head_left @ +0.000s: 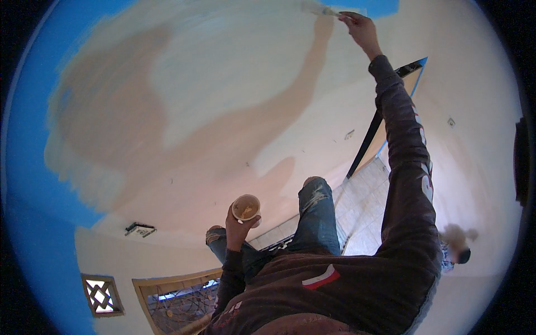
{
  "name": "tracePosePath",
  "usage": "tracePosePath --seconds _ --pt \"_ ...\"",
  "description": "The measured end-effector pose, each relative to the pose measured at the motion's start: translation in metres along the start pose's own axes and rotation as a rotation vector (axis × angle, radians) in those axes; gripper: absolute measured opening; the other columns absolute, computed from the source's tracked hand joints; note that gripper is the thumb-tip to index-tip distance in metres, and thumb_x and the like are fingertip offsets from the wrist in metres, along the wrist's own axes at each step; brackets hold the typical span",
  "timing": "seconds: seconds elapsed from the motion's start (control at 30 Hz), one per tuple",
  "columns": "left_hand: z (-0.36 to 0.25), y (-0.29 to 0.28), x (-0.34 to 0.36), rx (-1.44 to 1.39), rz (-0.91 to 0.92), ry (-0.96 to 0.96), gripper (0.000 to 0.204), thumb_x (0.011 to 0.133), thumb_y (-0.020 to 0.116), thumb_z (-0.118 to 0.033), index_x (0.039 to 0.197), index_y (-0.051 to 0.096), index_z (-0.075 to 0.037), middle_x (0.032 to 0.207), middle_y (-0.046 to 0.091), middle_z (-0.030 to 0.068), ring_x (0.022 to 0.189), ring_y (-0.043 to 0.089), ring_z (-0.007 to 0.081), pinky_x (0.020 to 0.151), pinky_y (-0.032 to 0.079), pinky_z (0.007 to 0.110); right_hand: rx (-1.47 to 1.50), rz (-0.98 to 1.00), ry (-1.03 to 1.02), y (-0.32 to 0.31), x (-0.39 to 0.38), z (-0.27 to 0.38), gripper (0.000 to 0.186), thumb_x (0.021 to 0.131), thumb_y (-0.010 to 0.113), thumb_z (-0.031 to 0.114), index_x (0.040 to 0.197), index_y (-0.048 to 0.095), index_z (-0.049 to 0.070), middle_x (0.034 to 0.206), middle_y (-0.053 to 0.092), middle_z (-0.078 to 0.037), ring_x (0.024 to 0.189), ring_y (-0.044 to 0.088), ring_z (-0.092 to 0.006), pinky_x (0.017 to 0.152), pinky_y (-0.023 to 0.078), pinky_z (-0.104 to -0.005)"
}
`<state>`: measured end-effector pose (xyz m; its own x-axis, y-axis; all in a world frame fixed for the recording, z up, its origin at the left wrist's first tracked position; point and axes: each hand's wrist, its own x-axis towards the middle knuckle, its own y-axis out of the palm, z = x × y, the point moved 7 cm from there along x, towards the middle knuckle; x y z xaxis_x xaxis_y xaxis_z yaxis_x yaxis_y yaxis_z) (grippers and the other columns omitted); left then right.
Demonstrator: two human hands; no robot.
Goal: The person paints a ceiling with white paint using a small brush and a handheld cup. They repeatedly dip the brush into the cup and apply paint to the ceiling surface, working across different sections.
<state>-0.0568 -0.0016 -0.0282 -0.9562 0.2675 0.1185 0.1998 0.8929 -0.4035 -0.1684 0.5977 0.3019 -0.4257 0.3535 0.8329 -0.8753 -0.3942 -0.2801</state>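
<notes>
High at the top of the view, my right hand (363, 32) grips a paintbrush (326, 11), its bristles on the pale painted wall (218, 78) near a patch of blue paint (379, 5). The bristles look blurred. Lower, at the middle, my left hand (240, 231) holds a white cup (246, 207) with beige paint inside. Shadows of my arm and body fall across the pale surface, which has uneven brushed edges against the blue at the left. My legs in torn jeans (315, 218) show below the cup.
A dark-edged opening (368, 139) with tiled floor (363, 206) lies right of my legs. Another person (455, 251) is at the far right. A small patterned vent window (102, 295), a larger framed window (176, 293) and a wall fixture (139, 229) are at the lower left.
</notes>
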Motion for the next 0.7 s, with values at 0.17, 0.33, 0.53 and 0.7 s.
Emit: tracePosePath --seconds 0.17,0.33,0.53,0.7 --pt "-0.004 0.002 0.002 -0.045 0.015 0.000 0.074 0.068 0.092 -0.023 0.129 0.055 -0.003 0.121 0.067 0.0132 0.112 0.066 0.0259 0.093 0.055 0.039 -0.334 -0.283 -0.092 -0.044 0.006 -0.053 0.028 0.095 0.065 0.034 0.110 0.076 0.013 0.090 0.076 -0.009 0.075 0.072 -0.0248 0.068 0.056 -0.0369" --pt "0.002 0.001 0.001 -0.013 0.014 -0.004 0.073 0.069 0.092 -0.023 0.128 0.055 -0.003 0.121 0.067 0.0132 0.112 0.066 0.0256 0.094 0.055 0.039 -0.325 -0.403 -0.036 -0.043 -0.021 -0.025 0.023 0.093 0.064 0.026 0.101 0.077 0.009 0.091 0.073 -0.018 0.083 0.071 -0.0364 0.075 0.057 -0.0418" --pt "0.001 0.004 0.005 -0.041 0.033 -0.002 0.074 0.068 0.092 -0.024 0.128 0.055 -0.002 0.121 0.068 0.0132 0.113 0.066 0.0255 0.095 0.054 0.039 -0.354 -0.289 -0.004 -0.013 -0.020 0.025 0.021 0.093 0.061 0.019 0.101 0.074 0.004 0.088 0.071 -0.021 0.082 0.069 -0.0403 0.072 0.056 -0.0466" --pt "0.001 0.005 0.004 -0.072 0.056 -0.008 0.076 0.068 0.093 -0.026 0.129 0.055 -0.002 0.121 0.068 0.0132 0.113 0.066 0.0260 0.095 0.054 0.039 -0.121 -0.309 -0.241 0.019 -0.069 0.119 0.020 0.094 0.065 0.016 0.108 0.073 0.005 0.079 0.069 -0.021 0.067 0.069 -0.0351 0.061 0.053 -0.0399"
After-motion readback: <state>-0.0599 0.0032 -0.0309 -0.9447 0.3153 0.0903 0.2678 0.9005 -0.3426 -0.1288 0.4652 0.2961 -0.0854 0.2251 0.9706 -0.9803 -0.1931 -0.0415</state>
